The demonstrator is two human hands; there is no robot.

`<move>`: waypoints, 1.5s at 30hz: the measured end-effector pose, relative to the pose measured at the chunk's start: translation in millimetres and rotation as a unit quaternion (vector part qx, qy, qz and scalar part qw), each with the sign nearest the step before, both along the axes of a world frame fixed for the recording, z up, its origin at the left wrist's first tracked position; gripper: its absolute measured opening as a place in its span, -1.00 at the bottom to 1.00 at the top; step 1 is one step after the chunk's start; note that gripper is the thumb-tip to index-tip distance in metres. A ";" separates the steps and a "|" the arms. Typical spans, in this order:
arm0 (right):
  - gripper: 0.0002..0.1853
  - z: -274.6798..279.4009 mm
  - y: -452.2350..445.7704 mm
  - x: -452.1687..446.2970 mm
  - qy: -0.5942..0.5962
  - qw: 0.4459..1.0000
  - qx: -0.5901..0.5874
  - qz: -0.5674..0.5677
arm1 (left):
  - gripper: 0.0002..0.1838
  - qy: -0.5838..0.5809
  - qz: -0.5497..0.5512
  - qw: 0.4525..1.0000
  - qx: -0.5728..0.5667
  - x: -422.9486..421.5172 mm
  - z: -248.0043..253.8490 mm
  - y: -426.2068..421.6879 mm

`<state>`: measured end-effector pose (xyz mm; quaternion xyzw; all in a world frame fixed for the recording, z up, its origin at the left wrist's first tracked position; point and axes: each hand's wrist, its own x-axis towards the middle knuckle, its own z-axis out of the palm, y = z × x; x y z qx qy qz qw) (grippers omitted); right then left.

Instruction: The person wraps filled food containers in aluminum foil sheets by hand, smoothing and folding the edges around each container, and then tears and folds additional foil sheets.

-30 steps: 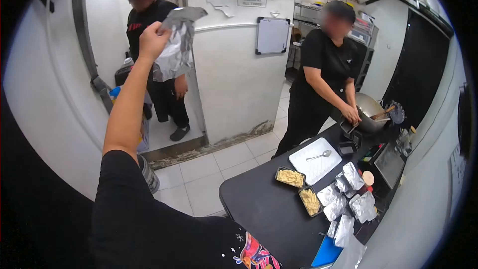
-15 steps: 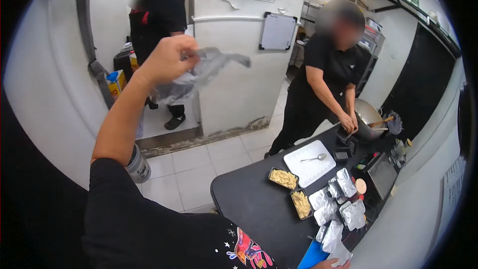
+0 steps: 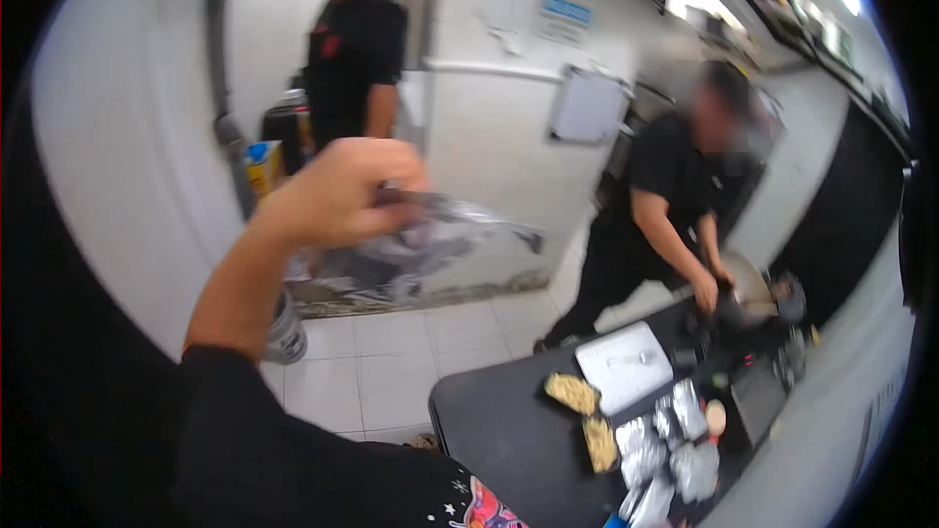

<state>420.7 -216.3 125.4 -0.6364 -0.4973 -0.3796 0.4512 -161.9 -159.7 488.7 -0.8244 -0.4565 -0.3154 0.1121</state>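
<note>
My left hand [image 3: 357,194] is raised at mid-view, its fingers pinched on a clear plastic bag [image 3: 416,252] that hangs crumpled and spreads to the right. My right hand is out of view below the lower edge. On the black table [image 3: 499,411] in front of me stand two black trays of pasta, one farther back [image 3: 571,393] and one nearer [image 3: 600,444]. Several foil-covered packs [image 3: 641,452] are grouped to their right.
A white tray [image 3: 626,381] with a spoon lies behind the pasta. Across the table a co-worker [image 3: 675,171] bends with both hands near a large metal wok [image 3: 751,288]. Another person [image 3: 357,59] stands at the doorway. A grey bucket [image 3: 287,332] is on the floor.
The view has shifted, so the scene sits lower and farther right. My left hand, still holding the bag, appears lower. My right hand has left the view at the bottom.
</note>
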 end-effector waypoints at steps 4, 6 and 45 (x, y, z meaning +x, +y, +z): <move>-0.73 16.4 9.4 -38.0 0.257 0.966 0.009 0.019 | -0.76 -0.076 -0.014 0.996 -0.037 0.5 -11.8 -2.5; -0.68 11.4 11.1 -35.7 0.171 0.985 -0.013 0.001 | -0.85 -0.099 -0.015 0.991 -0.086 5.2 -14.0 -4.1; -0.87 73.9 -13.0 -114.1 0.429 0.821 -0.210 0.312 | -0.57 -0.053 -0.463 0.872 -0.152 248.3 -129.5 85.3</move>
